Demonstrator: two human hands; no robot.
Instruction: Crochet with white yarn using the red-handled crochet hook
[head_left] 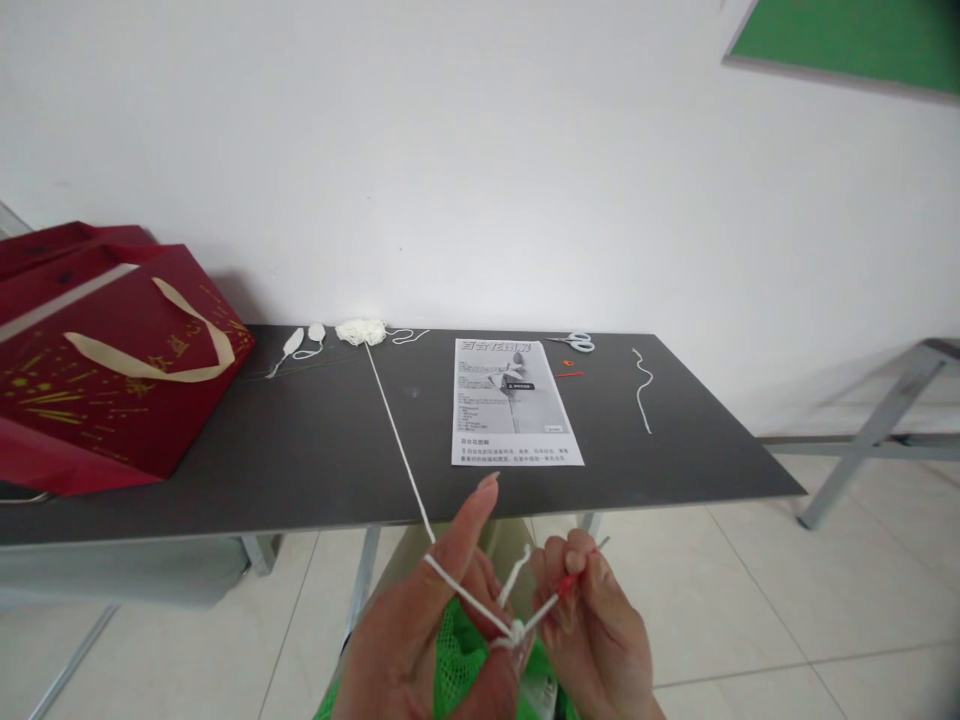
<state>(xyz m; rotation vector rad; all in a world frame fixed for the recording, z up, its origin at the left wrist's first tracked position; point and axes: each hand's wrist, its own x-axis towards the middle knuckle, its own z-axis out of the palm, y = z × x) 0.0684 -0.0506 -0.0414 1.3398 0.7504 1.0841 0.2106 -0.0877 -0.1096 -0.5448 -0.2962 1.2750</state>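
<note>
My left hand (439,620) is low in the view, in front of the table edge. Its index finger points up with white yarn (397,440) looped over it, and thumb and fingers pinch a small white crochet piece (516,632). The yarn runs taut up across the table to a small white yarn ball (361,331) near the wall. My right hand (596,630) is closed round a red-handled crochet hook (571,584), whose tip meets the white piece. A green mesh bag (461,655) lies under my hands.
A dark grey table (300,450) stands against a white wall. On it lie a red gift bag (105,360) at left, two white crocheted petals (300,342), a printed instruction sheet (514,402), small scissors (576,342), a loose yarn strand (643,385) and small orange bits (568,368).
</note>
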